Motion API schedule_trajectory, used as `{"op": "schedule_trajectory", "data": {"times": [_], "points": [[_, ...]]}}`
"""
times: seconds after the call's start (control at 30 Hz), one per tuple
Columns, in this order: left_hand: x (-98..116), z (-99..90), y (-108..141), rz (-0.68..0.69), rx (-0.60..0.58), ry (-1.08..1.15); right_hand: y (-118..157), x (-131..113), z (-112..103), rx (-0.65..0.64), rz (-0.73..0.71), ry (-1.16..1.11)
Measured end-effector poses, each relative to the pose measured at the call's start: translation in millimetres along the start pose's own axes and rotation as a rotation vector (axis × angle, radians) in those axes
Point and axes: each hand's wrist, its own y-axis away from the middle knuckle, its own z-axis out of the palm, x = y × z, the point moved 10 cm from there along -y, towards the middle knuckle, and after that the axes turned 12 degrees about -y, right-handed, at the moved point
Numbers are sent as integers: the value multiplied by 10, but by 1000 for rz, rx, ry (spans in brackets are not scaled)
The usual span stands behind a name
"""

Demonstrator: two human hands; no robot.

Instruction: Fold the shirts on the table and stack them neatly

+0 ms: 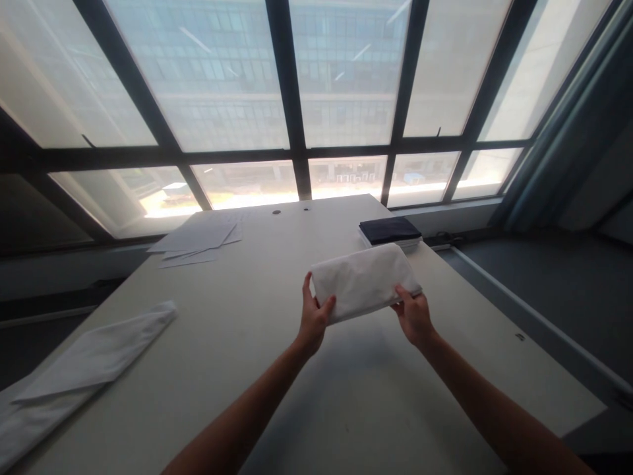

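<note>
Between my two hands, a folded white cloth [363, 280] is held up above the table, tilted with its right side a little higher. My left hand [315, 316] grips its left edge, thumb on the upper face and fingers behind. At the lower right corner, my right hand [414, 315] pinches it the same way. Just beyond the cloth, near the table's right edge, lies a stack with a folded dark navy cloth [390, 229] on top and white layers [408, 244] beneath.
The white table [257, 277] reaches toward the windows [341, 86]. Paper sheets [202, 236] lie at its far left. More white cloth [93, 356] lies along the left edge, partly out of view. A curtain [558, 132] hangs at the right.
</note>
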Motion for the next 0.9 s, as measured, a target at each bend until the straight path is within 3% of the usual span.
{"op": "schedule_trajectory", "data": {"times": [0.13, 0.23, 0.4, 0.47, 0.7, 0.9], "points": [[32, 402, -604, 61, -23, 7, -661, -391, -313, 72, -163, 139], [103, 686, -1117, 144, -40, -75, -1256, -627, -422, 80, -284, 338], [453, 1078, -1898, 421, 53, -399, -2205, -1006, -295, 15, -527, 682], [544, 1231, -2172, 464, 78, -511, -2538, -1112, -217, 1, -572, 767], [541, 1541, -2952, 371, 109, -717, -3413, -1266, -93, 36, -656, 932], [196, 1726, -3232, 271, 31, -835, -3779, -1113, -291, 77, -574, 1054]]}}
